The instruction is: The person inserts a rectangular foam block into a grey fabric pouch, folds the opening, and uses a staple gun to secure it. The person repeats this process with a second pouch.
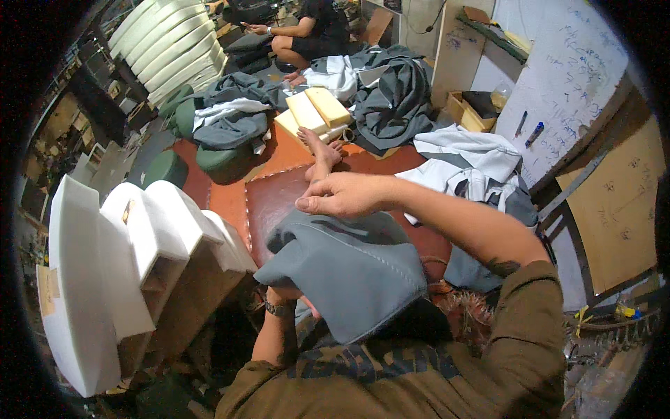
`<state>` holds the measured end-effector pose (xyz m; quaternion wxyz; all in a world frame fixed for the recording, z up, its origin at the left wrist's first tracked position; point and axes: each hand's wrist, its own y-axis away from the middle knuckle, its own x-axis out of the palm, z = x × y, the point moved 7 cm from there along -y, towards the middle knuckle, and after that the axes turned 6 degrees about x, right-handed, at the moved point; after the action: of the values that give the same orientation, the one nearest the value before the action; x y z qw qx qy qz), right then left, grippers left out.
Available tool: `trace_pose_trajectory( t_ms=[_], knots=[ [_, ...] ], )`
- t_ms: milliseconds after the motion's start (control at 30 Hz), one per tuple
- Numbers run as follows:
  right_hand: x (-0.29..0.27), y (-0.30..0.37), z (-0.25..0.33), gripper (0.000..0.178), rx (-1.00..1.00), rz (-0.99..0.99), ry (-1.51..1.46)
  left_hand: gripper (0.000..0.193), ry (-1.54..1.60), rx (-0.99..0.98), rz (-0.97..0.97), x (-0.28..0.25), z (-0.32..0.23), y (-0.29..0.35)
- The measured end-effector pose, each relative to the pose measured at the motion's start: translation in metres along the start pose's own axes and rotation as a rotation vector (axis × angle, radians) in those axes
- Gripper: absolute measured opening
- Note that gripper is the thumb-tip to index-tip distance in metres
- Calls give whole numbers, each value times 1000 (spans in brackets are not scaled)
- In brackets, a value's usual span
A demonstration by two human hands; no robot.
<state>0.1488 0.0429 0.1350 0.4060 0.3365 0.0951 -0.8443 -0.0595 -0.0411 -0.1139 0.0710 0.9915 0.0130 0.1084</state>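
A grey stitched upholstery cover [349, 272], in leather-like material, drapes over my lap, with a seam line running across it. From beneath its near-left side my left hand [285, 295] grips it; a watch is on that wrist, and most of the fingers are hidden by the cover. Just above the cover's far edge is my right hand [347, 193], its thumb laid along the closed fingers. Whatever those fingers pinch, if anything, is out of sight. My bare foot [322, 152] shows beyond, on the brown leather-like mat [279, 199].
White curved foam shapes [77, 286] stand close at my left. Yellow foam blocks [317, 112] lie ahead, between heaps of grey and white covers [394, 98]. Green cushions [223, 162] sit at the left. A marked white board [558, 105] rises at right. Another person [307, 31] sits far back.
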Motion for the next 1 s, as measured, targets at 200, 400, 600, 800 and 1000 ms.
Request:
trace_pose_trajectory(
  t_ms=[200, 400, 600, 800, 1000],
  knots=[
    [80, -51, -32, 65, -18, 49, -516, 78, -30, -80, -152, -55, 19, 32],
    [92, -61, -8, 72, -148, -2, -704, 72, -31, -123, -255, -86, 40, 52],
    [71, -46, -2, 73, -232, -347, -677, 66, -24, -136, -242, -85, 53, 51],
    [-22, -41, -1, 78, -266, -627, -456, 60, -53, -142, -200, -80, 50, 45],
    [-68, -50, 58, 82, -450, -592, -359, 54, -82, -124, -118, -55, 39, 31]
  ],
)
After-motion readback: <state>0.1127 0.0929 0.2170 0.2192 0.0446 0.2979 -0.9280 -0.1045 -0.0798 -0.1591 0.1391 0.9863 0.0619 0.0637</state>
